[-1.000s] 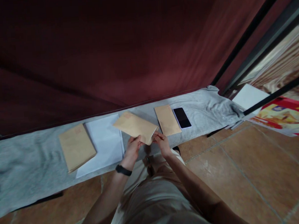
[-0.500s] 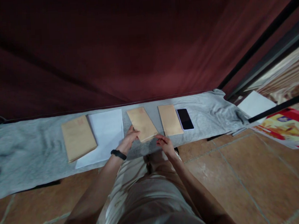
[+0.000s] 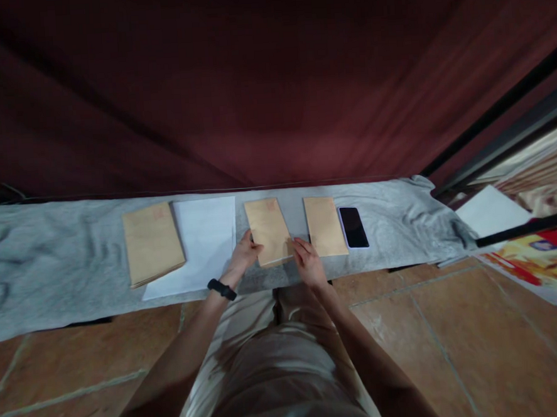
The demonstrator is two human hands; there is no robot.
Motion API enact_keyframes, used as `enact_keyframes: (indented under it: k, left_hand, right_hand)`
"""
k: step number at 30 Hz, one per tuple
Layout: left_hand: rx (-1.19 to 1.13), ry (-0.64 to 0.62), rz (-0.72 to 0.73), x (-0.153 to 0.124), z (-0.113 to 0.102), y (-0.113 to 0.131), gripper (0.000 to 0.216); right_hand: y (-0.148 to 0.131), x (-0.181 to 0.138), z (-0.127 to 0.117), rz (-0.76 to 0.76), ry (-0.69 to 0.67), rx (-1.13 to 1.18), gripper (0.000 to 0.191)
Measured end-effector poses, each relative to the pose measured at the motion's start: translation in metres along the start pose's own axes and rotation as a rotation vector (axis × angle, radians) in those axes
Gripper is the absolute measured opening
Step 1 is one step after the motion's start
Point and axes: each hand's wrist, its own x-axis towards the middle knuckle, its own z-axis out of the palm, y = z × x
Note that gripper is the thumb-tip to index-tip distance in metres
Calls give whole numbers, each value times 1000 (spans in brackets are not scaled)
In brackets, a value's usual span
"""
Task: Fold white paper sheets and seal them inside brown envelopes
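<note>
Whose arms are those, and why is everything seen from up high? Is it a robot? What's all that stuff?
No robot here! Those are a person's own bare hands. The camera sits on their head and looks forward and down, so you see nearly what they see. The left hand has a black band on its wrist.

A gray cloth covers the long surface. From left to right lie a stack of brown envelopes, partly over white paper, then the middle envelope, another envelope and a phone.

The left hand and right hand touch the middle envelope from either side. How tightly they hold it, I can't tell.
</note>
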Motion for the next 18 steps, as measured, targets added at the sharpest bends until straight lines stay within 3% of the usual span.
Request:
enact_keyframes:
  k: [3, 6, 10, 13, 18]
  left_hand:
    - [406, 103, 69, -6, 1, 3, 63]
    - [638, 234, 319, -7, 11, 10, 55]
    - [715, 141, 608, 12, 34, 22, 52]
    - [777, 53, 641, 37, 49, 29, 57]
    - [855, 53, 577, 71, 60, 28, 66]
  right_hand:
    - [2, -1, 3, -64, -46, -60, 42]
    - [1, -3, 6, -86, -55, -126, 43]
    - [-1, -5, 9, -104, -42, -168, 43]
    - [-3, -5, 9, -113, -27, -178, 43]
    - [-7, -5, 6, -129, -48, -165, 45]
